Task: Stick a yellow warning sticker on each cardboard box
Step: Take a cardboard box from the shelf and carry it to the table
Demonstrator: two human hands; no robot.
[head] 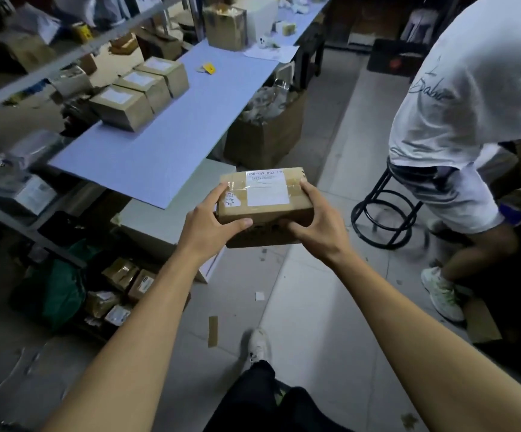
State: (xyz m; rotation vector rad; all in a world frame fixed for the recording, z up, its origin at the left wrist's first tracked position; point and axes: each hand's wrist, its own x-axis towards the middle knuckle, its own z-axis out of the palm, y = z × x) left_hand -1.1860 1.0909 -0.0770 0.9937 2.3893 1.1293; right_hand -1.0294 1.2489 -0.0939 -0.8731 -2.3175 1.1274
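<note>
Above the floor, beside the table (pixel 171 141), both hands — left (pixel 212 224), right (pixel 318 221) — grasp one box (pixel 263 194) by its ends, white label up.

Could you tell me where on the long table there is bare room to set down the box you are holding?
The pale blue table top is bare between the row of three labelled cardboard boxes and its aisle edge, up to the small yellow sticker. The far end is crowded.
</note>
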